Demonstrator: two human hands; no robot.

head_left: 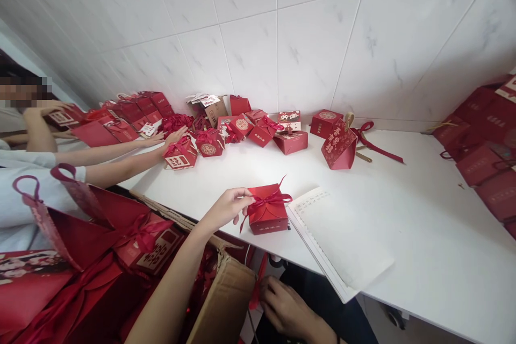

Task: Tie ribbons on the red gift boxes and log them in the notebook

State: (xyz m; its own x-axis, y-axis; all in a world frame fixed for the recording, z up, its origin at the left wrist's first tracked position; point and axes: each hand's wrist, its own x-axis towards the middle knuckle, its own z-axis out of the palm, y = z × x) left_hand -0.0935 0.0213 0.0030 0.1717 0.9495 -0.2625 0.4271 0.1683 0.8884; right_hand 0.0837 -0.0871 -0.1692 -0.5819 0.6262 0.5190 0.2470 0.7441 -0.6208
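Red gift box (pixel 268 214) with a ribbon bow on its top stands on the white tabletop (pixel 423 215), near the front edge and just left of an open white notebook (pixel 342 236). In the head view, many more red boxes (pixel 242 129) lie in a row along the tiled wall (pixel 282 37) at the back, and one red paper bag (pixel 341 145) with a loose ribbon stands tilted behind the notebook. Further red bags (pixel 479 150) are stacked at the right end of the tabletop. At the left, red bags with handles (pixel 80 231) and a brown carton (pixel 226 301) stand below the tabletop edge, close under the left arm.

A co-worker's hand (pixel 176 134) reaches in from the left and rests on a small red box (pixel 181 155) in the back row, well apart from the ribbon box.

Left hand (pixel 228 207) is at the left side of the gift box; its fingers (pixel 244 196) are bent together and pinch the ribbon at the bow. Right hand (pixel 284 306) is low, under the tabletop edge, with the fingers curled around a strip of red ribbon (pixel 255 293) that hangs beside the carton.
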